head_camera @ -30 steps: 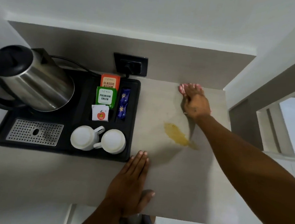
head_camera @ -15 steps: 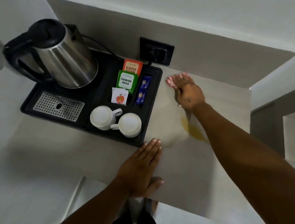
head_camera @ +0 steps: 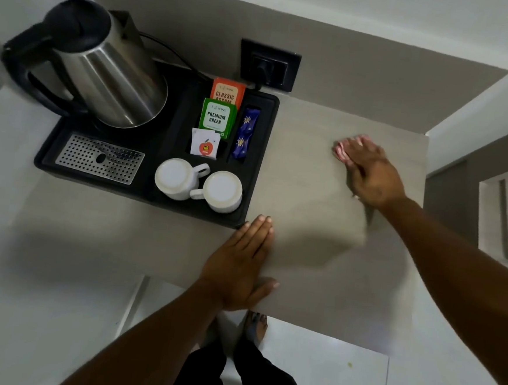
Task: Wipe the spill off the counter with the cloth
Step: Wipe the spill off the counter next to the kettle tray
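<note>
the light is soft and even, indoor, with no hard glare on the counter (head_camera: 310, 154). the steel kettle (head_camera: 110, 71) carries pale streaks of reflection down its side. a broad, fuzzy shadow spreads across the counter beside the left hand (head_camera: 238, 264), and a darker band lies under the right forearm. the right hand (head_camera: 370, 171) is smeared with motion blur, its fingertips doubled. the wide lens bends the wall lines and stretches the arms at the lower edge. print on the tea packets (head_camera: 219, 116) stays sharp.
</note>
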`<state>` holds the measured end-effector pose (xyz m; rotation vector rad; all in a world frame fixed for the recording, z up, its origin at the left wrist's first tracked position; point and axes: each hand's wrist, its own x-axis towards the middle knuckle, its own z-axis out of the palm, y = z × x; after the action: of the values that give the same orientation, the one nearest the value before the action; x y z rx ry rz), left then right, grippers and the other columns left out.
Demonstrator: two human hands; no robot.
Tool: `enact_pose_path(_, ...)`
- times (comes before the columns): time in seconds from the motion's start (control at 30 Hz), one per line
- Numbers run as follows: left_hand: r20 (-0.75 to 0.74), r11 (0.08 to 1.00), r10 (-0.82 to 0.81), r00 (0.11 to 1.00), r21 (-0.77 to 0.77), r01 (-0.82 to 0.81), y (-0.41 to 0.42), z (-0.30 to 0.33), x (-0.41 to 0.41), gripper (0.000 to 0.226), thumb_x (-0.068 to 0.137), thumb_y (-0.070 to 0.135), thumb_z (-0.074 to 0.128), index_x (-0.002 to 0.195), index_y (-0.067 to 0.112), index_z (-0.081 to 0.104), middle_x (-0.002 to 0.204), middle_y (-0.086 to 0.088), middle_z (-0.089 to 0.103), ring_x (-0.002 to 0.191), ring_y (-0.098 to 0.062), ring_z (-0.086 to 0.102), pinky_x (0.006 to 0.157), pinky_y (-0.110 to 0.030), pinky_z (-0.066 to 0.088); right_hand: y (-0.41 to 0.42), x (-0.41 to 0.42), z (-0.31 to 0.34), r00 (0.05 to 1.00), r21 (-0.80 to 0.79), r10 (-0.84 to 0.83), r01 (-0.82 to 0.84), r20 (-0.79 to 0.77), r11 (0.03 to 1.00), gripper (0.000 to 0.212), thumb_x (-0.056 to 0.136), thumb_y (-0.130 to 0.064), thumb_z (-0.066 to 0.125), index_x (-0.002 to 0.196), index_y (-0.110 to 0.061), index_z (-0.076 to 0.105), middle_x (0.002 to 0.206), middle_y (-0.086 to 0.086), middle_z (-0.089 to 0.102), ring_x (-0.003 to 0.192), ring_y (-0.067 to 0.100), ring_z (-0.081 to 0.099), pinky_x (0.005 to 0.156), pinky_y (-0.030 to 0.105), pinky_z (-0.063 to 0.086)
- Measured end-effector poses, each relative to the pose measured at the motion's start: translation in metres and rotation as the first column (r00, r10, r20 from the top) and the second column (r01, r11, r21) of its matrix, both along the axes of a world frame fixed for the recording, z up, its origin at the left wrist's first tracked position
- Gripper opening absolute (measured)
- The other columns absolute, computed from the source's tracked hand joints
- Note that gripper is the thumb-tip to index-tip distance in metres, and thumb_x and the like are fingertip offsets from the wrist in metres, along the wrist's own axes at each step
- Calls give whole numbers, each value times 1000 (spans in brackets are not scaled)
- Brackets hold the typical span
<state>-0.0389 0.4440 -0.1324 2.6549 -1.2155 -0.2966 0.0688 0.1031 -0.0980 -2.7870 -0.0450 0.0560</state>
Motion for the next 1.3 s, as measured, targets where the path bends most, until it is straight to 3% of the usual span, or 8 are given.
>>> enact_pose_path(0.13, 6, 1000, 5, 1000, 2, -5, 2, 0, -2, 94, 97, 62, 46, 159, -3, 17, 170, -23, 13, 159, -32, 3, 129, -46, 10, 60, 9, -7, 997, 17, 73, -73, 18, 997, 47, 96, -8, 50, 143, -12, 56, 152, 18, 49, 148, 41, 35, 125, 46, 19)
enact_pose_path(0.3, 26, 1000, -3, 1000, 17, 2, 2, -5, -2, 96, 99, 67, 37, 159, -4, 17, 169, -24, 13, 159, -34, 5, 129, -48, 12, 94, -102, -17, 988, -52, 152, -153, -9, 987, 58, 94, -13, 53, 151, -17, 45, 159, 9, 42, 152, 33, 28, 126, 50, 21)
enact_pose_path(0.43, 29, 1000, -8, 1000, 16, 7, 1, -8, -4, 94, 99, 65, 36, 159, -4, 14, 170, -24, 12, 159, -33, 3, 127, -51, 17, 40, -159, -14, 976, -54, -217, 215, -26, 975, 57, 89, -16, 52, 146, -17, 52, 154, 12, 49, 149, 38, 34, 125, 53, 13)
enact_pose_path(0.57, 20, 1000, -6, 1000, 26, 6, -1, -5, -2, 95, 100, 67, 35, 160, -3, 11, 170, -23, 9, 159, -32, 0, 129, -48, 11, -5, -96, -3, 900, -49, -435, 434, -21, 900, 53, 96, -15, 46, 148, -19, 45, 157, 9, 43, 150, 40, 28, 126, 53, 17)
enact_pose_path(0.7, 18, 1000, -9, 1000, 30, 8, 0, -2, -3, 93, 99, 65, 32, 160, -4, 12, 170, -24, 10, 159, -33, 2, 129, -48, 10, 31, -54, -2, 938, 4, -345, 346, -37, 938, 56, 92, -11, 49, 148, -16, 48, 157, 12, 44, 150, 38, 27, 125, 44, 18)
enact_pose_path(0.87, 15, 998, 49, 999, 27, -49, 6, -7, -14, 91, 99, 61, 33, 160, -4, 12, 170, -24, 9, 159, -34, 3, 129, -51, 13, 103, -143, -18, 993, -16, -119, 119, 6, 993, 58, 92, -17, 49, 150, -15, 45, 157, 10, 46, 151, 37, 29, 123, 49, 25)
enact_pose_path(1.1, 78, 993, 100, 992, 48, -104, 16, -15, -28, 89, 102, 62, 33, 159, -5, 17, 168, -26, 16, 158, -36, 10, 128, -52, 13, 4, -147, -13, 879, -48, -474, 472, -48, 880, 55, 96, -19, 42, 151, -20, 42, 160, 11, 40, 153, 37, 23, 126, 51, 11)
enact_pose_path(1.3, 80, 994, 96, 992, 49, -100, 16, -11, -28, 88, 103, 61, 34, 158, -5, 17, 168, -27, 16, 158, -37, 8, 128, -51, 11, 60, -67, -8, 969, 7, -246, 246, -25, 969, 57, 90, -13, 46, 146, -19, 52, 158, 10, 44, 152, 37, 28, 127, 44, 14)
